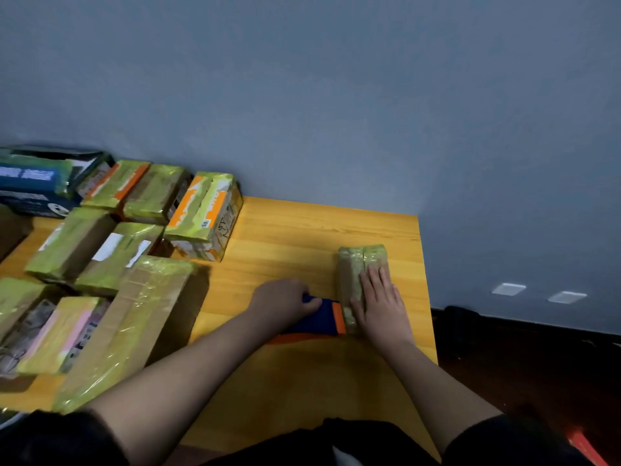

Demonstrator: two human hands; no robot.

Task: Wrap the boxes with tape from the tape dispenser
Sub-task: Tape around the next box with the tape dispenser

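Head view. Blue-grey wall (336, 95) behind a yellow wooden tabletop (285, 250); dark floor (537, 358) past the right edge, two pale wall plates (537, 293) low on the wall.

Small box (361, 264), wrapped in greenish tape, lying near the right edge of the tabletop, long axis running from front toward the far edge.

Right hand (379, 304) laid flat, palm down, on top of the small box; fingers (376, 277) straight and close together, pointing toward the far edge; thumb down along the box's left side. Forearm extended from the front edge, bare below a dark sleeve (504, 438).

Left hand (285, 302) curled around the blue and orange tape dispenser (322, 319), knuckles up, fingers wrapped over its handle. Dispenser's orange end touching the near end of the small box. Left forearm angled in from the front left corner.

Wrapped boxes (111, 250) grouped together across the left half of the tabletop, reaching to the far edge; one long cardboard box (134, 324) nearest the left forearm. Dark blue carton (37, 183) at the far left corner.
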